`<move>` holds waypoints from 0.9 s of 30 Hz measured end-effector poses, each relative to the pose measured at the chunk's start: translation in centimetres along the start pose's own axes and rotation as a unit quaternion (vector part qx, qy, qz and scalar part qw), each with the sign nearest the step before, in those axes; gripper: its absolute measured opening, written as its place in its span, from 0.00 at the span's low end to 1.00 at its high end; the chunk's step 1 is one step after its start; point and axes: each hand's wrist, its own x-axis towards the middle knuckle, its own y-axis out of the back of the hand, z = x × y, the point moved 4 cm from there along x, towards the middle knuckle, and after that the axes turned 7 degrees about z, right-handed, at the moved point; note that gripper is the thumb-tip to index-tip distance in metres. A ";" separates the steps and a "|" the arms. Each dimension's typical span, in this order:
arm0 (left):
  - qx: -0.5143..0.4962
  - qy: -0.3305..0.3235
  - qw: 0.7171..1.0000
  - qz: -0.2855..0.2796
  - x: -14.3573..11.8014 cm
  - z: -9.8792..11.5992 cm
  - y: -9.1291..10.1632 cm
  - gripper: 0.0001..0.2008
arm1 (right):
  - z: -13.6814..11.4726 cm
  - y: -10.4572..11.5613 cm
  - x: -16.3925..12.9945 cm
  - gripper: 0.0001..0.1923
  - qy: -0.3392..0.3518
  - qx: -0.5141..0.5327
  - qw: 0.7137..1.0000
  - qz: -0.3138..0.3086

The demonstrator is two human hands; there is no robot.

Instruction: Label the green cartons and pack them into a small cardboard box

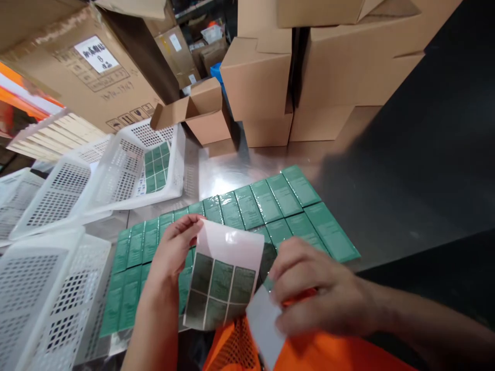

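Note:
My left hand [177, 245] pinches the upper left corner of a white sticker sheet [231, 238], which tilts over the table. Dark green square stickers [222, 280] fill its lower part in rows; its top part is bare white backing. To the right of the sheet is my right hand [313, 288], slightly blurred, with its fingers curled in. A bit of green shows by its fingertips, but what they hold is unclear. Beneath both hands lie two rows of shiny, film-wrapped green boxes [264, 200], side by side. The sheet and my hands hide some of them.
White perforated baskets [178, 175] stand on the left; one holds another green sticker sheet [157, 167]. A small open carton [209, 121] and larger cardboard boxes [257, 77] line the back of the metal table [386, 216]. A big labelled carton [127, 77] rises at the upper left.

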 end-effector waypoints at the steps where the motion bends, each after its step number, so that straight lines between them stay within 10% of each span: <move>1: -0.008 -0.003 1.000 0.018 0.2 0.1 -0.1 0.11 | 0.9 1.7 0.5 0.10 -0.043 0.009 0.999 0.018; 5: 0.059 -0.085 0.994 0.028 -0.2 0.6 -3.0 0.05 | 7.3 6.5 1.7 0.02 -0.274 -0.007 0.956 0.101; 10: 0.226 -0.153 0.952 -0.137 -1.6 -0.5 -8.8 0.17 | 13.6 6.7 1.3 0.11 -0.445 0.068 0.888 0.091; 27: 0.338 -0.106 0.927 -0.125 0.5 -2.9 -13.0 0.15 | 19.4 3.3 0.0 0.05 -0.385 -0.161 0.907 -0.064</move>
